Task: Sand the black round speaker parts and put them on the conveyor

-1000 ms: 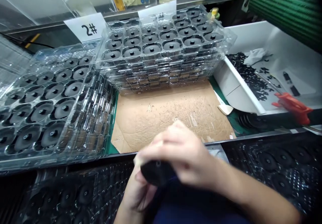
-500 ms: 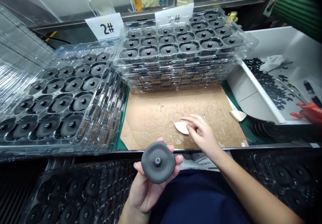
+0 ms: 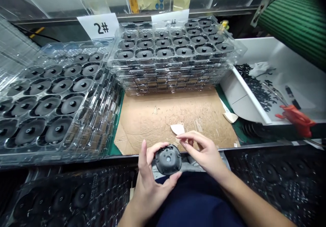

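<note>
My left hand (image 3: 149,179) is shut on a round black rubber-like disc (image 3: 168,159), held with its underside up and a small pale centre showing. Just above the disc's right edge is my right hand (image 3: 205,154), its fingers spread and holding nothing; its fingertips are close to the disc, and I cannot tell if they touch. A pale cream wedge-shaped scrap (image 3: 177,129) lies on the cardboard sheet (image 3: 163,125) just beyond my fingertips.
Clear plastic trays (image 3: 168,40) of black discs stand stacked ahead, with more trays (image 3: 51,101) on the left and low in front. A "2#" card (image 3: 98,26) stands behind them. To the right is a white bin (image 3: 257,94) with small black pieces and an orange-red tool (image 3: 296,118).
The black disc has turned over, from its stem side up to its underside up. My right hand has left the cream scrap and come to the disc. The view has shifted slightly.
</note>
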The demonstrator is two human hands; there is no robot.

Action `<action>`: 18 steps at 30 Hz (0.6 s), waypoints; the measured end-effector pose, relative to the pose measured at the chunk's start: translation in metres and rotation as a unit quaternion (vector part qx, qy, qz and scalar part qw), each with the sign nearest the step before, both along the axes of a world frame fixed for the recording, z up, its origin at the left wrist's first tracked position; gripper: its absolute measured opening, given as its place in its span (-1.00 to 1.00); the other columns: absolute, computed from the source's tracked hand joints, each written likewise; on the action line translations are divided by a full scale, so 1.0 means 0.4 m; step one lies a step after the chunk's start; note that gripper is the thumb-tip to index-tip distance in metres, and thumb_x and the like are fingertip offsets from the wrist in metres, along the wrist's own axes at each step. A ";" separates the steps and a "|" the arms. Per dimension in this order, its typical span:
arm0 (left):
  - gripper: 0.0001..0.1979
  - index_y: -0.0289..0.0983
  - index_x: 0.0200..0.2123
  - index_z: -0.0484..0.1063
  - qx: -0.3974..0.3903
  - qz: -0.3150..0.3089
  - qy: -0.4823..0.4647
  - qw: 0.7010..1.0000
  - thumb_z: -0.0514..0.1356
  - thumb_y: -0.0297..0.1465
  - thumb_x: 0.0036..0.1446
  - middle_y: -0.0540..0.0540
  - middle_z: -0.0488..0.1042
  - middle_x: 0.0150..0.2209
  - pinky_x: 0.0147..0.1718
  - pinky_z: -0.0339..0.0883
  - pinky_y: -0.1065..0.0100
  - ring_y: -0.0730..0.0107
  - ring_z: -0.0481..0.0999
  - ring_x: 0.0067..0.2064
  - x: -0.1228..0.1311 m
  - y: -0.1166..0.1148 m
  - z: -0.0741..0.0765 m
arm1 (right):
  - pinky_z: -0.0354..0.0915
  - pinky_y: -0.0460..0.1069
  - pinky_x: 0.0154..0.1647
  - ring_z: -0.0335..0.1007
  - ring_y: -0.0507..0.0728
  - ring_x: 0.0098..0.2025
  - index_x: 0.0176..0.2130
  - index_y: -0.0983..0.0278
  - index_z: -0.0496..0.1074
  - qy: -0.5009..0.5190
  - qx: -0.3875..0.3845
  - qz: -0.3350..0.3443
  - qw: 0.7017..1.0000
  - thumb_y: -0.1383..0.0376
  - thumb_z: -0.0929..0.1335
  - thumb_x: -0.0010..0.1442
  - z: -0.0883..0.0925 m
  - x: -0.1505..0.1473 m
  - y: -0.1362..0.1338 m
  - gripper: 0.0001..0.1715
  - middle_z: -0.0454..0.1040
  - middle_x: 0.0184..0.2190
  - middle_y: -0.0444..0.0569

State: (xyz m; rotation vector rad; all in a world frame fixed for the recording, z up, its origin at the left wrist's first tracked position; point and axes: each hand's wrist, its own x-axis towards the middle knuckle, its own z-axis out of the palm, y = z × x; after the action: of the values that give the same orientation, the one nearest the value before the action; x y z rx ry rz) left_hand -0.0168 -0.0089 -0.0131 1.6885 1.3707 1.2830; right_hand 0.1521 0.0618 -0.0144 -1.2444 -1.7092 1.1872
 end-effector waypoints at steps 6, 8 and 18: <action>0.06 -0.23 0.25 -0.43 0.008 -0.016 -0.023 1.000 0.31 -0.55 -0.09 -0.23 0.33 -0.01 0.04 0.28 0.21 0.28 0.38 0.02 -0.009 0.003 0.008 | 0.24 -0.09 -0.32 0.31 0.00 -0.35 -0.20 0.16 0.48 0.156 -0.179 0.085 0.968 0.29 0.40 0.09 0.059 0.005 -0.029 -0.80 0.45 -0.36 -0.13; 0.04 -0.24 0.26 -0.37 -0.019 -0.013 -0.034 0.999 0.32 -0.49 -0.09 -0.21 0.34 -0.02 0.03 0.28 0.27 0.28 0.38 0.01 -0.009 0.000 0.015 | 0.22 -0.10 -0.32 0.30 -0.01 -0.35 -0.22 0.18 0.49 0.168 -0.225 0.135 0.950 0.27 0.42 0.07 0.068 0.006 -0.023 -0.80 0.45 -0.38 -0.14; -0.21 0.05 0.20 -0.03 -0.178 -0.044 -0.080 0.980 0.29 -0.39 -0.04 -0.03 0.37 0.03 0.03 0.17 0.27 0.21 0.37 0.04 -0.010 -0.002 0.039 | 0.06 -0.13 -0.48 0.13 -0.04 -0.49 -0.35 0.28 0.53 0.186 -0.274 0.173 0.928 0.36 0.48 -0.08 0.103 0.002 0.005 -0.82 0.31 -0.54 -0.17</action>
State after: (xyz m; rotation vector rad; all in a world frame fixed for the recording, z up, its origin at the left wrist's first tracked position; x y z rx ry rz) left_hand -0.0209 -0.0098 0.0027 1.3570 1.3238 1.0271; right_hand 0.1528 0.0638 0.0268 -0.9391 -1.3836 2.0733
